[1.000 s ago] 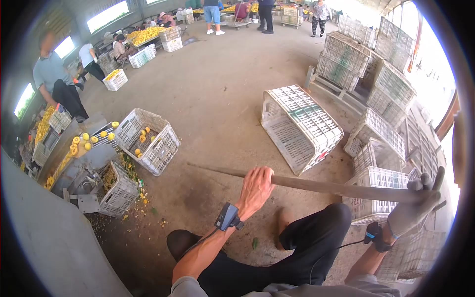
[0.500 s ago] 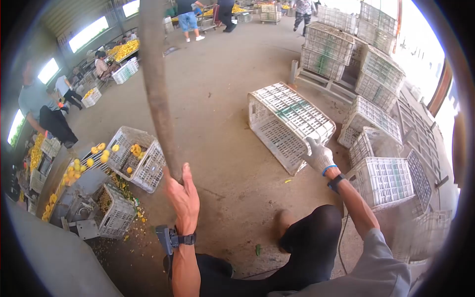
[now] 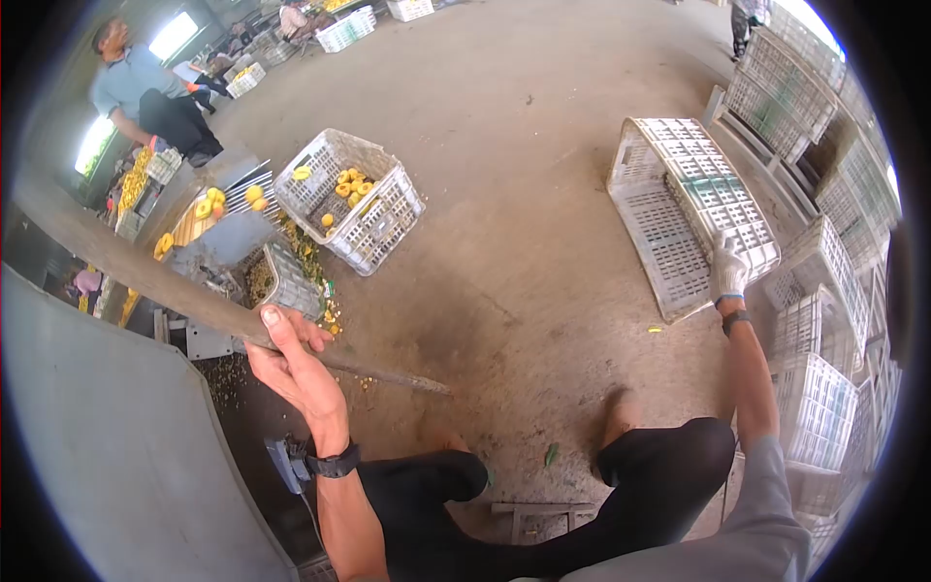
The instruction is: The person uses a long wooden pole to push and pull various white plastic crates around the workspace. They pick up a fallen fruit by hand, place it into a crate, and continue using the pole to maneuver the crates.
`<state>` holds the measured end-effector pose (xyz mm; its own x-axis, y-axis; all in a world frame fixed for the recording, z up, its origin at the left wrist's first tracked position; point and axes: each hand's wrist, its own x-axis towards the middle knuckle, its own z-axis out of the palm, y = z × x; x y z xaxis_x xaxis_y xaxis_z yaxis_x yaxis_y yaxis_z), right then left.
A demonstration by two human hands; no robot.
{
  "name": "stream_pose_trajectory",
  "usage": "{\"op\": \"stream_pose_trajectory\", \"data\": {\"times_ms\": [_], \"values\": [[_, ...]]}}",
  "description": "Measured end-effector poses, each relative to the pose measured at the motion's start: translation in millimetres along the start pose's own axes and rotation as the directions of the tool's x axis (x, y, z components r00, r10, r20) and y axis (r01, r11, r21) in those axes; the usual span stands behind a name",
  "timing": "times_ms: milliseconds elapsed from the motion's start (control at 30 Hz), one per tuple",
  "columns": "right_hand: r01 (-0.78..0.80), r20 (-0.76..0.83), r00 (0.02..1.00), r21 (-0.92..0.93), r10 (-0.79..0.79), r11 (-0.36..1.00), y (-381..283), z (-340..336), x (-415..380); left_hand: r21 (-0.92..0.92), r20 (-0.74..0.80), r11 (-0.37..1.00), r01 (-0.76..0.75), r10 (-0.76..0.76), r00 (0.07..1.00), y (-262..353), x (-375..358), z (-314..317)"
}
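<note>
Pole of long, brown, weathered wood (image 3: 175, 286) slants across the person's left side, held in the bare left hand (image 3: 305, 376), whose grip is narrowed around it with the thumb over the top. Off to the other side, the right hand (image 3: 727, 272), in a pale knitted glove, touches the near end of a white slatted plastic crate (image 3: 718, 165) lying on its side on the grey-brown floor (image 3: 514, 194); from here I cannot tell whether that grip is closed. Beyond the pole, an upright white plastic crate (image 3: 383, 233) holds round yellow fruit (image 3: 355, 184).
</note>
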<state>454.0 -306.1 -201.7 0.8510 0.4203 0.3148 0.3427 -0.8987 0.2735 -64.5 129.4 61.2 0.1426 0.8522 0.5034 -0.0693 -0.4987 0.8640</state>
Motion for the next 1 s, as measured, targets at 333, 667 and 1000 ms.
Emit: {"op": "stream_pose_trajectory", "data": {"times_ms": [333, 667, 1000], "values": [[0.14, 0.133, 0.982, -0.035, -0.134, 0.99, -69.2, -106.6, -17.0, -0.041, -0.069, 0.999, -0.004, 0.001, 0.998, 1.6, 1.1, -18.5], [0.049, 0.165, 0.979, 0.381, -0.12, 0.923, -54.6, -205.4, -29.8, -0.08, -0.309, 0.997, 0.023, -0.047, 0.95, -11.4, 31.9, -69.8], [-0.027, 0.333, 0.808, 0.845, -0.486, 0.534, -166.8, -168.3, -26.9, -0.15, -0.282, 0.985, 0.09, -0.13, 0.951, 1.0, 22.2, -69.3]]}}
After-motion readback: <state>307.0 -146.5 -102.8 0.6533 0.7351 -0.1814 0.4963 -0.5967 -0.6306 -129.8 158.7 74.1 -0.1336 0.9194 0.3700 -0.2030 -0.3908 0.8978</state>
